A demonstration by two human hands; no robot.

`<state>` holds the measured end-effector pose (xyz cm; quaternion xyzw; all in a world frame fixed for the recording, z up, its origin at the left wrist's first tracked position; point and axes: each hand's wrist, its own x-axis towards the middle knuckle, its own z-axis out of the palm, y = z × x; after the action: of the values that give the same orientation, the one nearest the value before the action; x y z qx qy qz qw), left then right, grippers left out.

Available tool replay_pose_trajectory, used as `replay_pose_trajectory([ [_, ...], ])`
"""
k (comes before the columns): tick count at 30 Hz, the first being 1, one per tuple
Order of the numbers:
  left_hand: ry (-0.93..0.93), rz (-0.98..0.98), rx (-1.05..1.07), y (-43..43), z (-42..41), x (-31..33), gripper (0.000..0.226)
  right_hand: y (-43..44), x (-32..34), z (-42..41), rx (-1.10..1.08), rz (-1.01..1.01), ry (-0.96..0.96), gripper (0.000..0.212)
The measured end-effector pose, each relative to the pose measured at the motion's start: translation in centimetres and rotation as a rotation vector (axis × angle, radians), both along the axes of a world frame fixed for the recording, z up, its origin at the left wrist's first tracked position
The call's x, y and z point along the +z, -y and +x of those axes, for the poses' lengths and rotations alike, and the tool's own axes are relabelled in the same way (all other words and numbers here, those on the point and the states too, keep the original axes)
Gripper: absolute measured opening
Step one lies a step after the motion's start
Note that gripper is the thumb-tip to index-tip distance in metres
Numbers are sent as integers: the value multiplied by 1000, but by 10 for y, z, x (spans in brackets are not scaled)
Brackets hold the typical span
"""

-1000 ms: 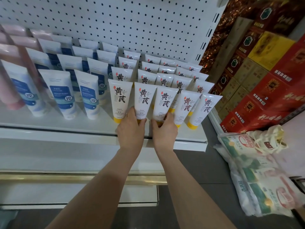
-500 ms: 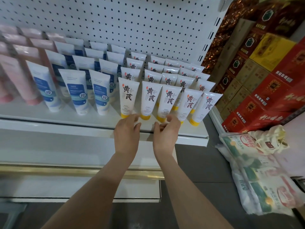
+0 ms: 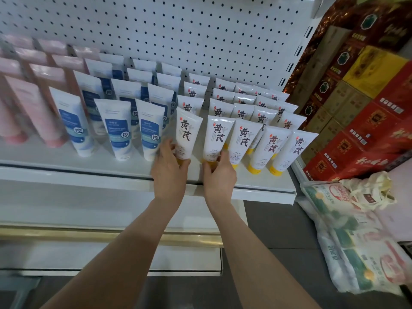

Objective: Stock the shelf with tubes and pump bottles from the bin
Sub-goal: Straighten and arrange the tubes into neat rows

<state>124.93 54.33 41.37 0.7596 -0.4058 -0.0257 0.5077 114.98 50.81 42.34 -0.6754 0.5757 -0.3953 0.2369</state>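
The white shelf (image 3: 55,161) carries rows of tubes standing on their caps. At the left are pink tubes (image 3: 42,112), in the middle blue-and-white tubes (image 3: 118,130), at the right white tubes with yellow caps (image 3: 270,146).

Well right of the right grip (image 3: 219,177) stand stacked red and yellow cartons (image 3: 365,121), printed sacks (image 3: 361,253) and a cloth bag (image 3: 370,192) below them.

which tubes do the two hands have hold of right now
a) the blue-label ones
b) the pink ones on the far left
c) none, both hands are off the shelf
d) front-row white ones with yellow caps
d: the left hand grips the base of the leftmost yellow-capped tube in the front row, and the right hand grips the second yellow-capped tube beside it.
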Motion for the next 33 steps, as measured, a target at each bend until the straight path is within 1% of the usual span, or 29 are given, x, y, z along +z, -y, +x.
replay_pose_trajectory([
  [2,39,7,4,3,2,0,69,1,1,1,-9,0,-24,22],
  [6,85,12,13,6,2,1,60,3,1,3,-10,12,-16,23],
  [15,59,39,43,8,1,1,51,2,1,3,-19,23,7,22],
  [18,37,47,46,8,1,1,51,1,1,4,-12,16,1,21],
  [20,30,43,34,6,-1,2,55,1,1,2,-1,11,2,24],
  [23,12,31,48,0,-7,0,65,-5,-1,-5,8,-9,34,35],
  [25,-5,1,68,-8,-15,-2,64,-12,-4,-16,-7,-16,87,30],
  [27,20,-36,53,-15,-26,-5,55,-16,-7,-30,-43,-42,159,25],
  [29,67,-45,1,-19,-37,-8,49,-14,-7,-40,-90,-64,205,32],
  [31,82,-27,-51,-15,-45,-10,55,-8,-5,-47,-95,-45,217,42],
  [33,83,-1,-77,-8,-50,-9,61,-2,-2,-51,-75,-2,184,48],
])
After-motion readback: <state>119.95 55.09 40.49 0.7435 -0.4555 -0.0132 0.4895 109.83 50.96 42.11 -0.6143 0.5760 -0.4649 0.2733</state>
